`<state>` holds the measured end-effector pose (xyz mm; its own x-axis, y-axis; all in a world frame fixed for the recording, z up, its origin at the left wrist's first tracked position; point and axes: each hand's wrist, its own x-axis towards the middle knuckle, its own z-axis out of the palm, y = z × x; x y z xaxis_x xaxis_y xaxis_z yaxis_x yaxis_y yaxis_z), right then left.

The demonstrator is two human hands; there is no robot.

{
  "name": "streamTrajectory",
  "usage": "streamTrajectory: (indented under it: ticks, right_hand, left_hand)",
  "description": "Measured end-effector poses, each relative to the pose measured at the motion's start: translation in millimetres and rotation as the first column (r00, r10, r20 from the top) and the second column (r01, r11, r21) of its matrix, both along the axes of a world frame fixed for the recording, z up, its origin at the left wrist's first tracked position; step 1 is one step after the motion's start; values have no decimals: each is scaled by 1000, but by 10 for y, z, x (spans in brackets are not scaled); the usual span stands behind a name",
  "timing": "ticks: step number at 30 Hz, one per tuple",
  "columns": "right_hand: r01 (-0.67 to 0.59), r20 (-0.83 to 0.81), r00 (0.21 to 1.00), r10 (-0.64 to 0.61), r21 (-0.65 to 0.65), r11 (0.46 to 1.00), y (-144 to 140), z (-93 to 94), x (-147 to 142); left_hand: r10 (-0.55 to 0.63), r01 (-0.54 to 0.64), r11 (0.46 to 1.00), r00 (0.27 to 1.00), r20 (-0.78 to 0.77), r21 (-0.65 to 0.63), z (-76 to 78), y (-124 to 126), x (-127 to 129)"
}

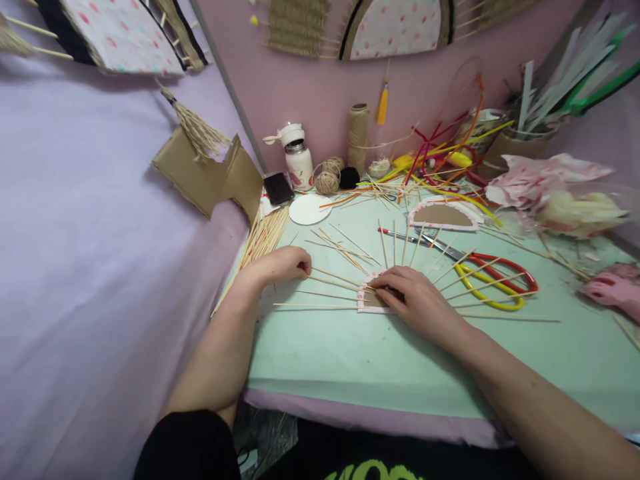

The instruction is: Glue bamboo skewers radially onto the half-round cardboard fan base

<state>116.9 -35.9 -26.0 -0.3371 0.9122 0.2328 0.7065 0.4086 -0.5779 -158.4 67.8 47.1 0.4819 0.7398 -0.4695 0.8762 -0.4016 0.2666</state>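
Both hands press sticks near table edge, seemingly.

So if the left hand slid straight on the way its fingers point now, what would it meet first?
The left hand points right along the table, fingertips already at the near skewers fanned from the half-round card piece. It would likely ride along those sticks into that piece, where the right hand presses.

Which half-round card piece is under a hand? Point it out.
The near half-round piece, with sticks fanning out, under the right hand; the other half-round piece lies untouched behind.
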Motion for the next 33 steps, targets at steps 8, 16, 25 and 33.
streamTrajectory:
  ticks: [8,16,25,33]
  right_hand:
    - [3,-1,1000,-3,-3,1000,-8,31,0]
    - [15,-16,1000,-15,-8,1000,-15,40,1]
    - [17,-10,1000,-17,-12,1000,-11,17,24]
    - [37,20,999,-36,-44,998,-21,63,30]
  left_hand:
    - [27,-27,999,999,33,-18,18,6,-32]
    - [62,-83,979,991,116,186,18,103,-138]
    - [13,-35,976,995,102,215,-69,186,-189]
    - [-45,26,988,991,126,152,-173,182,-137]
